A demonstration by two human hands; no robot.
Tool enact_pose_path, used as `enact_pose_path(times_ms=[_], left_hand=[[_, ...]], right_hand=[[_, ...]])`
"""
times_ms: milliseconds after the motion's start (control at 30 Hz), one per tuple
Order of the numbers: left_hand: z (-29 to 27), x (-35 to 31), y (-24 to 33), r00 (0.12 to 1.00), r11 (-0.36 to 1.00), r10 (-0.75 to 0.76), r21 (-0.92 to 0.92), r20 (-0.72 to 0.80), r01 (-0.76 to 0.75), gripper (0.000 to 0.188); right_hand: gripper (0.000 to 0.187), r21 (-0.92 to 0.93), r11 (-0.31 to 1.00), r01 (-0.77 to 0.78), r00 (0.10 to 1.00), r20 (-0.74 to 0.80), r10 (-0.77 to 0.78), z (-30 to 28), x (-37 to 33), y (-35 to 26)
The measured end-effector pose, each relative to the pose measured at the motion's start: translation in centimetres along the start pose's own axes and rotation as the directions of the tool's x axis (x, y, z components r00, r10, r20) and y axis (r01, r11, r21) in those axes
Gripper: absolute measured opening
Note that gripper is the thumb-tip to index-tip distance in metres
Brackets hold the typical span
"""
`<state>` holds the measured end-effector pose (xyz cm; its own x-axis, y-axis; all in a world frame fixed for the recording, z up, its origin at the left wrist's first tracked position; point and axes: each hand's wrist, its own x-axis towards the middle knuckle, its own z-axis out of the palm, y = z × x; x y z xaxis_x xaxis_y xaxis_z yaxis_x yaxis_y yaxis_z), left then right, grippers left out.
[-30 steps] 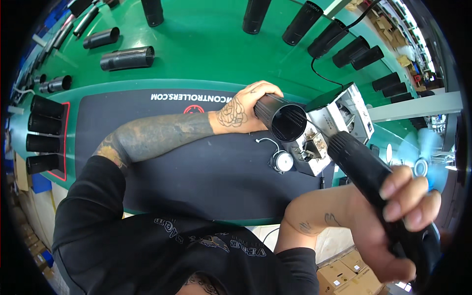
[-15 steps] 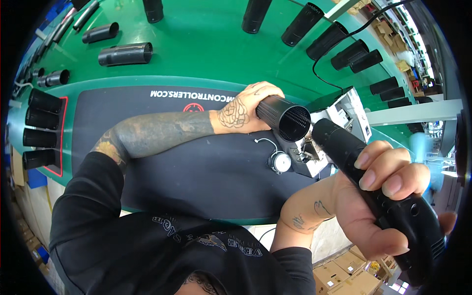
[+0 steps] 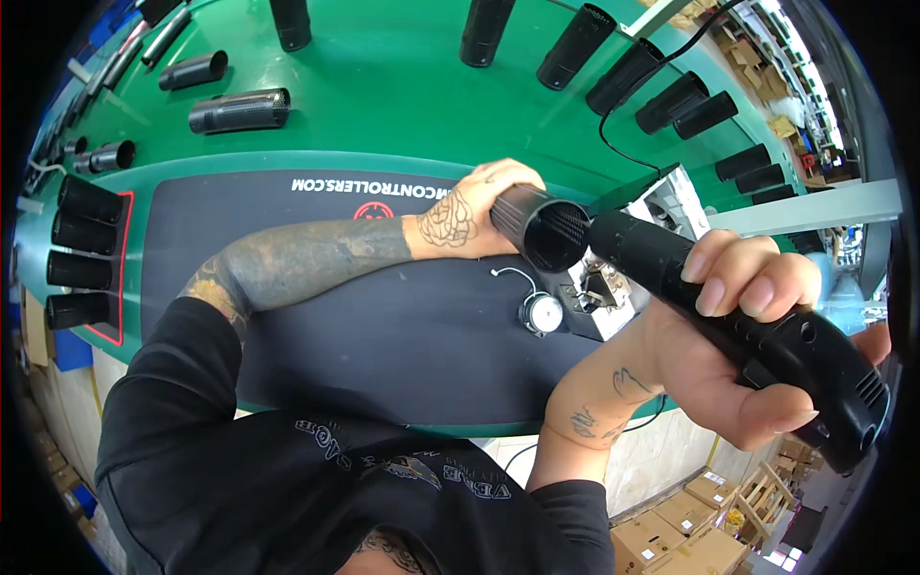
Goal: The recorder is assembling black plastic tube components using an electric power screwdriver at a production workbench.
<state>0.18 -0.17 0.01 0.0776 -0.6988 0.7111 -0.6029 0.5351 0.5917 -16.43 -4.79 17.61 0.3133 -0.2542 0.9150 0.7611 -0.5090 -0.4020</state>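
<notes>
My left hand (image 3: pixel 484 206) is closed around a black perforated tube (image 3: pixel 517 216), whose open mouth faces right and toward me. In my right hand (image 3: pixel 743 297) is a black heat gun (image 3: pixel 647 254) with vent slots at its rear end. Its nozzle points left at the tube's mouth and appears to be at or very close to the rim; whether they touch I cannot tell. Below the tube lie a small round motor (image 3: pixel 543 312) with a white lead and an open metal housing (image 3: pixel 599 292), partly covered by the heat gun and my right hand.
A dark mat (image 3: pixel 335 335) covers the near part of the green table (image 3: pixel 383 86). Several black tubes (image 3: pixel 240 111) lie or stand at the back. More tubes (image 3: pixel 80 270) sit in a row at the left edge. A black cable (image 3: pixel 606 125) hangs at the back right. Cardboard boxes (image 3: pixel 671 522) stand lower right.
My right hand has brought the heat gun left, levelling it slightly, so its nozzle is at the tube's mouth. The tube in my left hand has shifted slightly left.
</notes>
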Motion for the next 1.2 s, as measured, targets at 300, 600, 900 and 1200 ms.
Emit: enact_pose_path(times_ms=[300,600,900,1200], left_hand=[[-0.4,-0.1,-0.7,0.999,0.999,-0.041,0.006,-0.028,0.042,0.057],[-0.4,0.0,-0.7,0.995,0.996,-0.092,-0.018,-0.046,0.091,0.058],[0.1,-0.3,-0.4,0.993,0.987,-0.121,-0.108,-0.003,0.120,0.060],[-0.3,-0.4,-0.3,0.997,0.996,-0.069,-0.047,0.031,0.070,0.058]], right_hand=[[0.044,-0.048,0.994,0.098,0.957,-0.269,-0.108,-0.9,0.8,-6.2],[0.035,0.034,0.990,0.137,0.951,-0.285,-0.122,-1.2,1.0,-10.2],[0.048,-0.176,0.963,-0.203,0.948,-0.281,0.148,-4.0,0.4,-7.4],[0.034,0.326,0.874,-0.361,0.876,-0.203,0.438,-3.6,2.4,-8.7]])
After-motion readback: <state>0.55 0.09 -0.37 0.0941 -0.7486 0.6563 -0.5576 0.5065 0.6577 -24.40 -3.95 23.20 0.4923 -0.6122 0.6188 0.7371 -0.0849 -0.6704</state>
